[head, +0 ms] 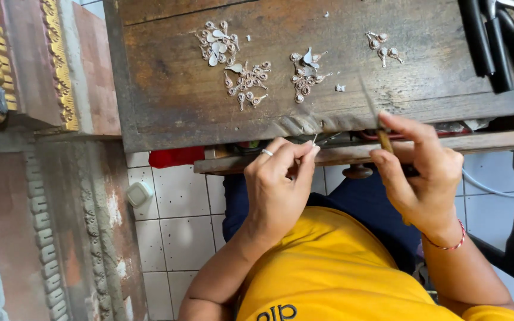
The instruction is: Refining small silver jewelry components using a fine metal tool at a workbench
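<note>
- Closest, our left hand (278,184) pinches a tiny metal piece (315,140) between thumb and forefinger.
- Just right of that pinch, our right hand (420,172) grips a thin wood-handled tool (376,122), blade angled up.
- Beyond both grips, the worn wooden bench (168,89) carries clusters of small silver ornaments (246,80), well apart from our fingers.

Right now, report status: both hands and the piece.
Left hand pinching small metal piece at bench edge. Right hand gripping thin file. Silver pieces lie on bench.
</note>
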